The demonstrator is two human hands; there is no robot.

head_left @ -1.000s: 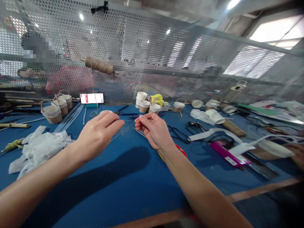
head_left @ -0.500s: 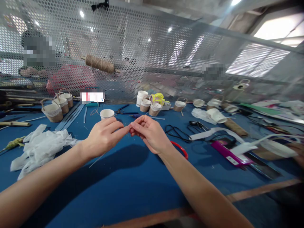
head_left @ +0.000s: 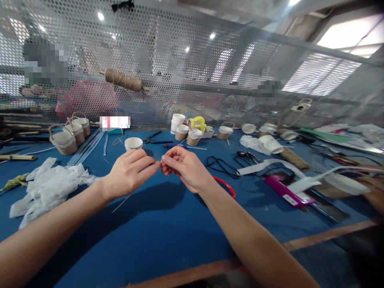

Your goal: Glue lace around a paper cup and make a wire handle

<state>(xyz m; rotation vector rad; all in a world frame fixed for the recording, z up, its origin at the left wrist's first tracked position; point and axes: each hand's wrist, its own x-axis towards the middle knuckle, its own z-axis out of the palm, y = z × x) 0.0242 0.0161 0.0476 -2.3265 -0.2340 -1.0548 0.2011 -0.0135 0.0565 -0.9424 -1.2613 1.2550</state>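
My left hand [head_left: 129, 173] and my right hand [head_left: 185, 168] meet over the blue table, thumbs and fingertips pinched close together. Between them is a thin, pale strand like wire or thread, only faintly visible at the fingertips. A fine strand end [head_left: 121, 204] shows below my left hand; whether it hangs from the fingers or lies on the table I cannot tell. Just behind my left hand stands a white paper cup [head_left: 133, 143]. Pliers [head_left: 153, 140] lie beyond the hands, and a red curved handle [head_left: 225, 186] is partly hidden by my right wrist.
Crumpled white film [head_left: 51, 188] lies at left, near small twine-handled buckets [head_left: 64, 143] and clear glue sticks [head_left: 87, 148]. At right are a purple power strip [head_left: 288, 192], black cables [head_left: 222, 166] and another person's hand [head_left: 373, 192]. A twine roll [head_left: 123, 79] hangs on the mesh panel [head_left: 168, 52].
The fingertips of my two hands have parted slightly, and a bit of thin strand now shows at my right fingers. The whole view has shifted a little.
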